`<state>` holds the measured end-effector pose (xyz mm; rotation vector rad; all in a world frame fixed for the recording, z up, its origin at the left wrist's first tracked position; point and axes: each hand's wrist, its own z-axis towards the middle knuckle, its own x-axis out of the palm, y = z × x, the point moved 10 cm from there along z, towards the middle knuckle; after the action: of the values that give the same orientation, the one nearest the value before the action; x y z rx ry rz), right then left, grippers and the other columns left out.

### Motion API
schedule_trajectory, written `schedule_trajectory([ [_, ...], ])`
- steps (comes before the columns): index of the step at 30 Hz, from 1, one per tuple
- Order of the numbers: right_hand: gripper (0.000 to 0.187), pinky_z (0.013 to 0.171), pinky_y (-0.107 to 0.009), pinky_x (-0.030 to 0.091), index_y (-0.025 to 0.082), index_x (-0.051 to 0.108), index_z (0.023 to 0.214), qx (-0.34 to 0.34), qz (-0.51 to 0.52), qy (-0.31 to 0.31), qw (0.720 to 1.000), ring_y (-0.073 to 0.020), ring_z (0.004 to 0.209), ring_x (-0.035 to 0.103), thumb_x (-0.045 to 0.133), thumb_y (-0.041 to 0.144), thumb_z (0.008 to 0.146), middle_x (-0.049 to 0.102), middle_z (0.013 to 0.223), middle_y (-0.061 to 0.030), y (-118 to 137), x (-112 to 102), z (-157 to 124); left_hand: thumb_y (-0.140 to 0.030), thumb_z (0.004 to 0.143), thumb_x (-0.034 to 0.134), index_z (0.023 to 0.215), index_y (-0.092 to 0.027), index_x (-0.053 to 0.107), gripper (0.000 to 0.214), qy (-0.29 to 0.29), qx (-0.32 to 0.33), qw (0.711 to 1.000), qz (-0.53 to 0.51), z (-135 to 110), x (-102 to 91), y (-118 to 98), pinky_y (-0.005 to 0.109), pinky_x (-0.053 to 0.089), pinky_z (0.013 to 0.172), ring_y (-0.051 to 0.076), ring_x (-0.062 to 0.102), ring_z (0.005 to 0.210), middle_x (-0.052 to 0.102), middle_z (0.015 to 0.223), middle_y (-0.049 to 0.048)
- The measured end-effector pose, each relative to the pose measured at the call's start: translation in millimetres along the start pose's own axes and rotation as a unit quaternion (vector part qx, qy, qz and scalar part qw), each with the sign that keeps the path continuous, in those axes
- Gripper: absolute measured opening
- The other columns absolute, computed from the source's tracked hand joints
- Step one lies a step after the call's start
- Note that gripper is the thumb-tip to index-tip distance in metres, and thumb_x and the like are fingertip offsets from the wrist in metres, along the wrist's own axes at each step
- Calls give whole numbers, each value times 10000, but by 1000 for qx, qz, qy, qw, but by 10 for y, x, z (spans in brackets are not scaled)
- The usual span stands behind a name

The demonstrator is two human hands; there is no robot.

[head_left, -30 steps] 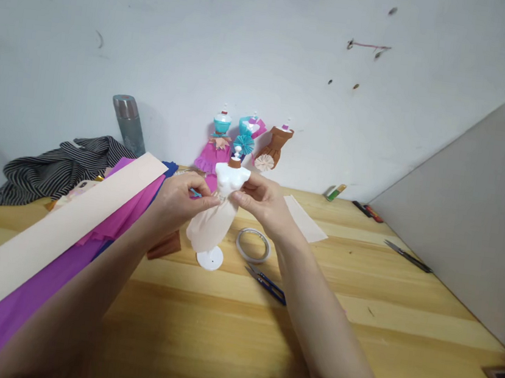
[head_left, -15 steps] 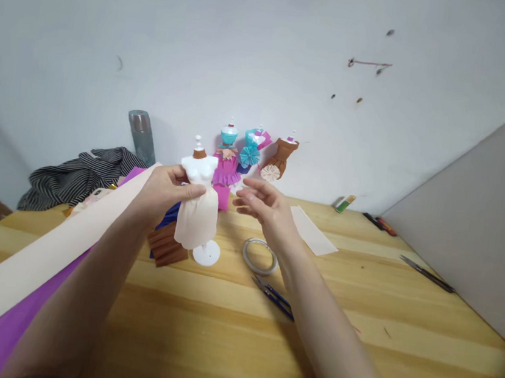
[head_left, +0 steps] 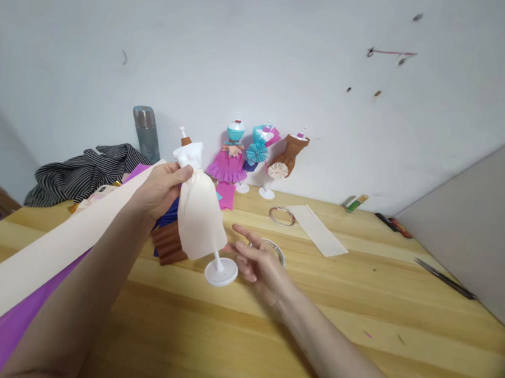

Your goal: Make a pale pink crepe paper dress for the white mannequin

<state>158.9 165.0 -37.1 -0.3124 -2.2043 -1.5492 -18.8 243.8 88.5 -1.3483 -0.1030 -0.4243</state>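
Note:
My left hand grips a small white dress-form mannequin at the waist, thumb in front. A cream skirt hangs from the waist, and the form leans, its round base toward the lower right. A brown band circles its neck. My right hand is open just right of the skirt hem and base, fingers apart and pointing left, holding nothing. Behind those fingers a ring-shaped roll lies partly hidden on the table. Brown pleated paper lies under the left hand's side, behind the skirt.
Three dressed mannequins stand by the wall. A flask and striped cloth are at left, near long cream and purple strips. Rightward lie a second ring, a cream strip, a green tube and dark scissors.
The held mannequin has tilted, its head going left and its base swinging right. My right hand has dropped from beside its waist to near the base, now covering the blue-handled tool.

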Motion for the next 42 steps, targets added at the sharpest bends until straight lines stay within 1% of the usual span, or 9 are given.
schedule_trajectory([
  [4,641,364,-165,100,165,479,1182,29,22,29,999,-3,345,262,777,191,616,699,691,-51,-34,20,0,-397,571,853,794,-112,689,397,29,-11,999,-13,-4,100,77,366,540,782,256,689,824,717,724,86],
  [8,627,364,-151,83,195,502,1133,66,73,57,994,3,342,213,797,133,583,508,505,103,-93,73,-2,-347,568,856,798,-104,697,370,45,-13,999,12,-24,145,112,352,535,775,244,692,794,723,733,85],
  [11,595,368,-143,77,191,532,1094,77,86,71,991,6,344,199,809,104,575,407,457,134,-122,86,3,-348,560,856,798,-108,700,372,44,-14,999,27,-29,140,127,343,536,762,227,687,758,727,748,78],
  [19,425,359,-129,82,148,626,982,93,142,59,984,21,361,194,779,80,591,472,528,85,-180,-6,45,-339,604,825,808,-106,709,331,61,-1,998,5,-16,123,83,369,534,779,248,688,801,722,752,94],
  [25,285,358,-151,63,138,653,877,99,112,89,985,14,372,167,747,99,611,548,566,34,-261,50,74,-371,599,828,780,-115,703,337,41,-9,999,16,-17,123,89,354,535,759,219,680,739,710,726,81],
  [31,422,360,-162,111,140,624,991,26,19,10,999,-20,371,305,775,178,598,640,617,-14,-161,-130,136,-410,576,833,722,-115,688,360,-24,-37,998,33,-34,43,150,311,527,664,175,645,624,692,663,54],
  [34,438,356,-165,95,142,597,1026,48,22,20,998,-20,363,285,763,251,636,697,691,-68,-186,-94,131,-415,553,833,702,-114,677,371,-53,-45,996,49,-46,22,179,285,509,621,152,619,574,681,631,38],
  [39,453,366,-159,72,142,607,1015,89,58,46,993,1,351,208,765,136,590,598,557,26,-278,-81,163,-467,524,836,653,-122,654,411,-90,-72,990,77,-26,-60,306,290,495,603,159,615,563,651,573,32],
  [42,464,377,-168,73,132,618,1012,92,34,31,995,-1,352,223,750,117,567,577,544,32,-326,-171,203,-486,511,840,615,-126,649,421,-111,-90,986,89,3,-163,389,295,479,566,167,605,541,653,569,50],
])
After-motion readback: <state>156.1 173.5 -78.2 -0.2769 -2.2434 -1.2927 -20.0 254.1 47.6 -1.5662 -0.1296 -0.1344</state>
